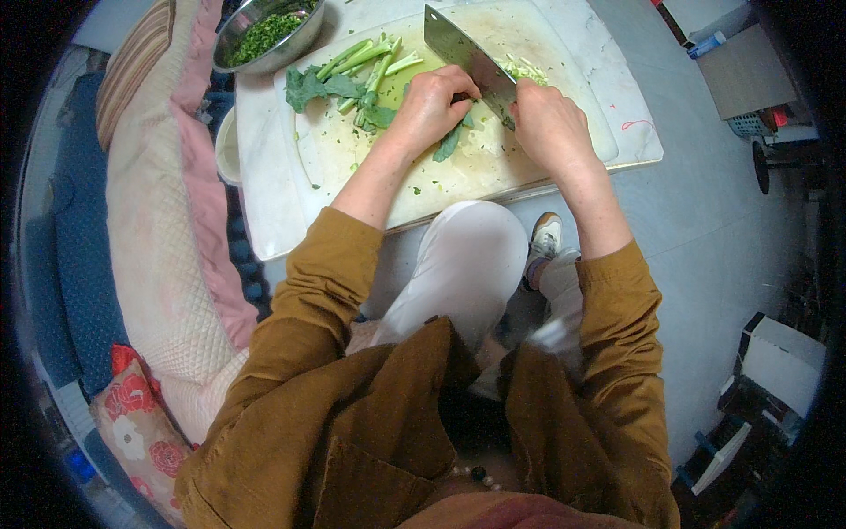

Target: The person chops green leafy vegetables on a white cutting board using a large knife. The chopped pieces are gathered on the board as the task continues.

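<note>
My right hand [552,125] grips a cleaver [472,63], whose broad blade slants up and left over a pale cutting board [492,165]. Just left of the blade, my left hand [433,106] is curled over leafy green stalks, with one leaf [451,144] sticking out beneath. What its fingertips hold is mostly hidden. A bunch of green stalks with leaves [370,69] lies on the board to the left of my left hand. Beyond the blade, chopped pale stalk pieces [523,69] form a small pile. Green scraps are scattered over the board.
A metal bowl [307,33] of chopped greens [264,41] stands at the marble-patterned table's [264,225] left corner. Beside that edge is a pale round container [228,149]. A sofa with a quilted cover [152,231] runs along the left. My knees are below the near edge.
</note>
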`<state>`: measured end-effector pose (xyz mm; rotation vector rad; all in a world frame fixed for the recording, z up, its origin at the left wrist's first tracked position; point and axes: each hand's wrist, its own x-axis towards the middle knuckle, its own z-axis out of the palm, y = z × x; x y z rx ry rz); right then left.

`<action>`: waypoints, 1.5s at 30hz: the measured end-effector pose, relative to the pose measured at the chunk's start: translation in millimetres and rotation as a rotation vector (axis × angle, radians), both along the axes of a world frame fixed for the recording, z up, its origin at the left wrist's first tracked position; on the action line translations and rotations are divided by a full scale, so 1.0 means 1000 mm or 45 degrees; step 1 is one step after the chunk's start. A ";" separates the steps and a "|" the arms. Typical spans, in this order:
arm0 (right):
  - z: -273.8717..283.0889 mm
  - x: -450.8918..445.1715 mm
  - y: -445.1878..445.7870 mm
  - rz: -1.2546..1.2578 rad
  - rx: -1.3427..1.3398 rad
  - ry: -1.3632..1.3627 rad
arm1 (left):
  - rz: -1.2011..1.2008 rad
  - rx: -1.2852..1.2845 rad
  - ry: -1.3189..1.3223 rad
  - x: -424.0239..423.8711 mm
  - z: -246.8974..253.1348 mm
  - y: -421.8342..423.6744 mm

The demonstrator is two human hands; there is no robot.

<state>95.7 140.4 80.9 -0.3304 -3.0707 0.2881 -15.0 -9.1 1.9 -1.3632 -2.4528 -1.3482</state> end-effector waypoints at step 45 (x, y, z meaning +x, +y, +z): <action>-0.004 -0.003 0.000 -0.085 -0.124 0.078 | -0.058 0.003 -0.043 -0.002 0.001 -0.003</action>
